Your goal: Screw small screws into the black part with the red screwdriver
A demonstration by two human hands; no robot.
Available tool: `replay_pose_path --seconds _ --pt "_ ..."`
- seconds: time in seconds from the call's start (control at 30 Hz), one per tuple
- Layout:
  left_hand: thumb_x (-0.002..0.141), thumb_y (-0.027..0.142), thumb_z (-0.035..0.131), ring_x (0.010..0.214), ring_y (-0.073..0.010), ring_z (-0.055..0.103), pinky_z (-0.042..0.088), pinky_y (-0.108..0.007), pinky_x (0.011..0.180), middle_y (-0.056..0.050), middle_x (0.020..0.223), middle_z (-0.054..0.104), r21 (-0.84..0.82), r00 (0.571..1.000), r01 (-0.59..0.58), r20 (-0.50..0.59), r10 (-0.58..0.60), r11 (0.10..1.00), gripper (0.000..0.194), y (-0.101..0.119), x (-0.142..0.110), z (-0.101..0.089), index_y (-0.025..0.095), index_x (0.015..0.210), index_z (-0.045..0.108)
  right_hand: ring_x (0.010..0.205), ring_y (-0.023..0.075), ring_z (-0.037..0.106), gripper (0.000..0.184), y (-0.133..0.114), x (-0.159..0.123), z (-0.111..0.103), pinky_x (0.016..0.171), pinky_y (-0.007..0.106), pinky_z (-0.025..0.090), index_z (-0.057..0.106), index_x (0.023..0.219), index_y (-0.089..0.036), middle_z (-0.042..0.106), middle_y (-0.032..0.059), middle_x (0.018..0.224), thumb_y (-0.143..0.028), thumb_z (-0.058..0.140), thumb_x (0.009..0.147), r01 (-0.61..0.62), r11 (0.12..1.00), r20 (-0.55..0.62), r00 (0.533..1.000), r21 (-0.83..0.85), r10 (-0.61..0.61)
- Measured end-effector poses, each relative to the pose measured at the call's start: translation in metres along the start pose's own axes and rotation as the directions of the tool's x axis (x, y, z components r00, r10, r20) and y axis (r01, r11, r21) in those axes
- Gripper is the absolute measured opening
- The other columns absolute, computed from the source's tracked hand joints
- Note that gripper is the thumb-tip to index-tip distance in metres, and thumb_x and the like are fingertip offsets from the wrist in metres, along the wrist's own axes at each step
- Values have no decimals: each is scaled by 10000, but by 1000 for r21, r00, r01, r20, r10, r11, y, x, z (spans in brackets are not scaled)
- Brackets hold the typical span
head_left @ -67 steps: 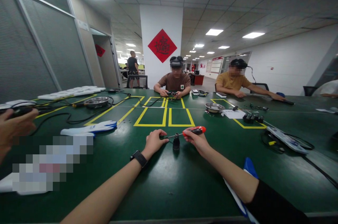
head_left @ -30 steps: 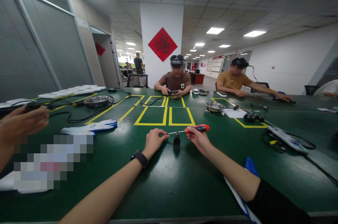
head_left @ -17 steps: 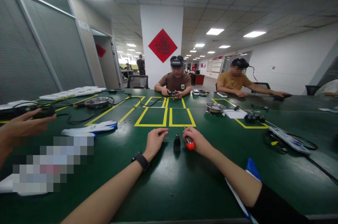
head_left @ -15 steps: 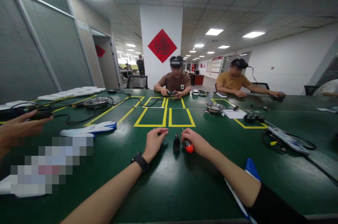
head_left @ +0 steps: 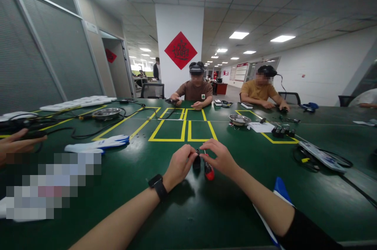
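On the green table in front of me stands a black tapered part [head_left: 196, 163] with a ringed, narrow top. My left hand [head_left: 179, 165], wearing a black watch, is closed in a pinch at the left side of that top; what the fingertips hold, if anything, is too small to make out. From the right, my right hand [head_left: 221, 159] reaches to the same top, thumb and forefinger apart and holding nothing visible. Just below its fingers a screwdriver [head_left: 209, 172] with a red handle lies on the table, its shaft pointing away from me.
Blue-and-white gloves [head_left: 98, 143] lie to the left, another glove [head_left: 281, 191] under my right forearm. Steel bowls [head_left: 240, 119], black parts [head_left: 284, 130] and a power strip [head_left: 319, 156] are farther off. Another person's hand [head_left: 17, 146] is at far left; two people sit opposite.
My right hand has left the screwdriver, which lies slightly nearer me. Both hands have come together at the top of the black part.
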State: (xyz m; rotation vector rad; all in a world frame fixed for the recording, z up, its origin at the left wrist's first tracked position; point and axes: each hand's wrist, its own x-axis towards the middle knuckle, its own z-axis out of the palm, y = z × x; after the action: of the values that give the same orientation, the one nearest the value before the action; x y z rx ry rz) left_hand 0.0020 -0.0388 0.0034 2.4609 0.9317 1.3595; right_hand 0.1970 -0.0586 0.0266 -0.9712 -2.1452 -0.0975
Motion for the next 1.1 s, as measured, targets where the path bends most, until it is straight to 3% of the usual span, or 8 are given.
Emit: replay_pose_path --seconds 0.1,0.2,0.43,0.83,0.9,1.0,1.1 --pt "922 294 373 683 -137 461 356 -246 622 -17 742 504 -24 996 -65 59 66 998 209 2 -2 2 171 787 474 840 174 559 124 -11 0 0 764 319 455 592 926 -190 603 56 884 -252 600 819 148 982 -94 986 118 -138" --pt "928 290 361 667 -136 461 353 -247 614 -15 728 509 -40 994 -70 87 73 997 224 1 -4 3 172 779 479 784 159 560 83 -15 -2 4 720 303 463 601 895 -194 605 47 837 -238 595 825 194 965 -120 977 177 -175" --pt "932 285 358 653 -128 457 344 -244 617 -7 702 502 -96 996 -57 64 63 994 246 2 -5 4 170 748 475 782 157 577 77 -11 -3 6 704 294 482 623 871 -191 613 50 824 -232 621 806 176 953 -150 978 245 -142" --pt "929 322 350 623 -122 455 349 -239 602 0 659 493 -131 998 2 66 6 991 303 5 -5 6 170 704 484 794 157 578 92 -17 -3 5 721 291 480 621 890 -190 613 54 842 -244 561 845 112 959 -102 991 261 -88" --pt "931 321 333 630 -127 459 357 -242 608 -3 658 490 -141 999 35 37 -30 989 315 6 -4 4 172 696 480 782 156 578 93 -17 -2 4 713 288 477 614 869 -186 612 52 826 -255 556 848 92 965 -94 993 245 -71" --pt "934 306 299 669 -137 485 390 -249 638 -11 696 502 -186 985 131 -89 -150 974 301 5 0 0 173 740 487 759 154 574 103 -14 -1 1 702 285 466 609 846 -179 613 49 800 -259 544 854 49 982 -101 994 182 -31" --pt "879 284 422 833 -165 539 437 -287 763 -43 867 561 -235 977 146 -121 -178 961 153 -4 5 -2 169 913 516 754 155 570 98 -7 -2 -2 699 281 450 611 835 -175 615 49 793 -249 548 848 3 997 -39 999 81 0"
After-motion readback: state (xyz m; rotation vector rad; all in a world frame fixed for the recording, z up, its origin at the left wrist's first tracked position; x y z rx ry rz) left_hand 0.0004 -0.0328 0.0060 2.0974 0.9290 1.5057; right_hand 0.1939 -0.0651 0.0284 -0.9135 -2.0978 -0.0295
